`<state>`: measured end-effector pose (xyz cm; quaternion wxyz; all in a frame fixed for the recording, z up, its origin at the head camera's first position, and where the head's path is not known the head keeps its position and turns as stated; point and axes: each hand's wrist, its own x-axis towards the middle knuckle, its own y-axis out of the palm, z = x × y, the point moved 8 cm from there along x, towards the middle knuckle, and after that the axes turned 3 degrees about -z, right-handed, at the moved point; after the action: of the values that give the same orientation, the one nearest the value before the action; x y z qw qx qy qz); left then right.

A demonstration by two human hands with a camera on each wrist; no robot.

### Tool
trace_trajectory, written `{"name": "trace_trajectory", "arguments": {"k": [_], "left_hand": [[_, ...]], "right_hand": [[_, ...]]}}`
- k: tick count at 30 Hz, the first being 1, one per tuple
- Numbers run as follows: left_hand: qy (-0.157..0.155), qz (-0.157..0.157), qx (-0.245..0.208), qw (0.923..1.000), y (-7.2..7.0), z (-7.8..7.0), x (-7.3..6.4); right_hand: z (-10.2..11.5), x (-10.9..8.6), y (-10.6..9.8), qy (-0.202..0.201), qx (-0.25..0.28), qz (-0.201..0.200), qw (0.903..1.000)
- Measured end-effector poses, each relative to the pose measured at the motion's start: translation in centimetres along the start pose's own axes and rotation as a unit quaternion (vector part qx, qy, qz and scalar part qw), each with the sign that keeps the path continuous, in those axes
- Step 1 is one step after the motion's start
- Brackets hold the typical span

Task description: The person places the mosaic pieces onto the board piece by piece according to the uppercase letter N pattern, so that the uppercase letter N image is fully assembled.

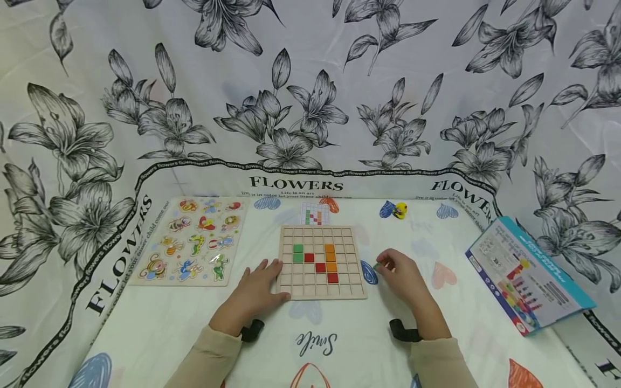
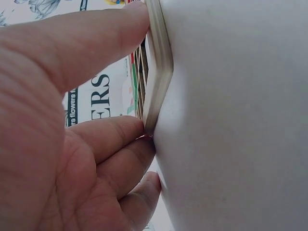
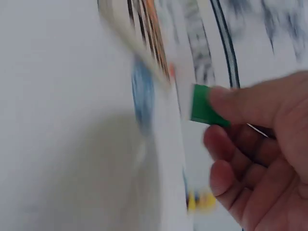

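A wooden grid board (image 1: 322,296) lies flat on the table, holding green tiles (image 1: 298,254), a diagonal of red tiles (image 1: 321,267) and a column of orange tiles (image 1: 330,258). My left hand (image 1: 254,291) rests at the board's near left corner. Its thumb and fingertips touch the board's edge (image 2: 161,62) in the left wrist view, the fingers fairly straight. To the right of the board, my right hand (image 1: 401,274) is above the table. Between its thumb and finger it pinches a green square tile (image 3: 202,103).
Behind the board lies a small pattern card (image 1: 315,207) with coloured squares. A puzzle board of insect pictures (image 1: 186,242) is at left. A yellow toy figure (image 1: 400,210) stands at the back right. One blue-and-white box (image 1: 529,277) leans at the far right.
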<state>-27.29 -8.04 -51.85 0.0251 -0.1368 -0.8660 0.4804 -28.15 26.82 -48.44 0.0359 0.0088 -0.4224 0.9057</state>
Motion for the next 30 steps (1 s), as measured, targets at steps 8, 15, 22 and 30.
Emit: {"name": "trace_trajectory", "arguments": {"k": [8,15,22,30], "left_hand": [[-0.003,0.002,-0.009,1.0000,0.0,0.2,0.1],[0.010,0.001,-0.008,0.9999,-0.1,-0.2,0.3],[0.010,-0.002,-0.002,0.9999,-0.2,-0.2,0.0],[0.006,-0.001,-0.003,1.0000,-0.6,-0.4,-0.3]], "right_hand": [[10.7,1.0,6.6,-0.125,0.045,0.064,0.9890],[14.0,2.9,11.1,-0.154,0.023,0.101,0.9827],[14.7,3.7,13.2,-0.142,-0.016,0.105,0.9840],[14.5,3.5,13.9,-0.126,-0.036,0.133,0.9824]]}}
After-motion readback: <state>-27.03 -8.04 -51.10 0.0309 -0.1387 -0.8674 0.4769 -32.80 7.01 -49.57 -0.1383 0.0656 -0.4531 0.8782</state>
